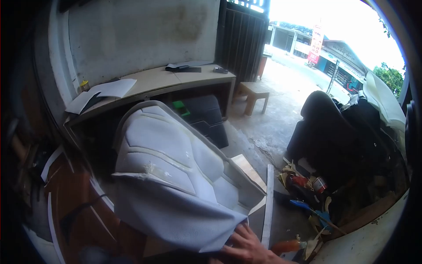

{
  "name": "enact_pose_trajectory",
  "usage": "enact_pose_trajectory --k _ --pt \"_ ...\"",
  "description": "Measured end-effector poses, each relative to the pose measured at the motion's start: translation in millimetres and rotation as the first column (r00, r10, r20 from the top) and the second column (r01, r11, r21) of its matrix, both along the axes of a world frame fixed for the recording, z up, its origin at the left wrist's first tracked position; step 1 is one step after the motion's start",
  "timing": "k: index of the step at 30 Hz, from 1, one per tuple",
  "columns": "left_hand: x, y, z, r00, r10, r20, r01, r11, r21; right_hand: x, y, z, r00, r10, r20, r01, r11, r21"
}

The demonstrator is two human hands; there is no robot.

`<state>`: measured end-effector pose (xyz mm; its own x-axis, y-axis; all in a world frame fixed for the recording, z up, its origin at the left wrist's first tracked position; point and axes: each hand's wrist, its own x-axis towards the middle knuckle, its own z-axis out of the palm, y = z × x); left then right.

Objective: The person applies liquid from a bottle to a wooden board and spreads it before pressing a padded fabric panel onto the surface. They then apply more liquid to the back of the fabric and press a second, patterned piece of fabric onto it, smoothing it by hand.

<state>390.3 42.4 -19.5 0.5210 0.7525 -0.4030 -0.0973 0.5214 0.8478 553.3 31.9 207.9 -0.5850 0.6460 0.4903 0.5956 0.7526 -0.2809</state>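
A light grey padded seat cover [176,215], with stitched panels and a rough frayed patch on its upper part, spreads across the middle of the view. One flap of it folds down toward me. At the flap's lower right corner, my right hand [248,246] grips the fabric edge with bent fingers; its thumb is hard to make out. My left hand does not show. Beside the cover's right end lies a pale flat strip [267,207].
Behind stands a long bench [154,81] with papers [116,88] on it. A small stool [255,94] is near the doorway. Dark seat parts [325,127] and scraps, including a can [319,185], pile up at right. An orange-tinted bottle [288,246] lies near my right hand.
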Motion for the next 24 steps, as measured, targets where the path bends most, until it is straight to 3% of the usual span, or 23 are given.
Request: enact_pose_trajectory --k 2,3,6,10,13,15,18,20,21,24 --pt "0 -24 -6 0.996 -0.082 -0.018 0.082 0.997 0.001 -5 10 22 0.993 0.104 -0.053 -0.107 0.992 -0.073" --pt "-1 -33 -9 0.992 -0.12 -0.025 0.12 0.993 0.0 -16 16 60 0.985 0.086 -0.152 -0.085 0.996 0.014" --pt "3 -51 -13 0.979 -0.199 -0.035 0.2 0.979 0.039 -16 23 70 0.973 -0.003 -0.229 0.01 0.999 0.03" --pt "0 -55 -9 0.968 -0.249 -0.046 0.252 0.962 0.103 -34 85 122 0.884 -0.098 -0.457 0.139 0.989 0.056" --pt "-14 -47 -1 0.955 -0.289 -0.064 0.296 0.944 0.147 -70 153 152 0.913 -0.037 -0.406 0.124 0.974 0.191" --pt "-30 -44 5 0.944 -0.318 -0.093 0.329 0.929 0.17 -105 187 136 0.925 0.007 -0.379 0.096 0.963 0.253" --pt "-88 -42 7 0.93 -0.329 -0.163 0.356 0.917 0.179 -147 205 115 0.87 0.083 -0.486 -0.119 0.992 -0.043" --pt "-140 -42 1 0.921 -0.309 -0.237 0.35 0.923 0.16 -161 202 112 0.943 -0.012 -0.332 -0.121 0.918 -0.378" --pt "-170 -44 -4 0.912 -0.298 -0.282 0.347 0.927 0.143 -167 195 114 0.911 0.012 -0.412 -0.148 0.943 -0.298" --pt "-236 -45 -18 0.873 -0.29 -0.392 0.353 0.93 0.099 -157 198 136 0.899 0.059 -0.433 -0.173 0.958 -0.229"
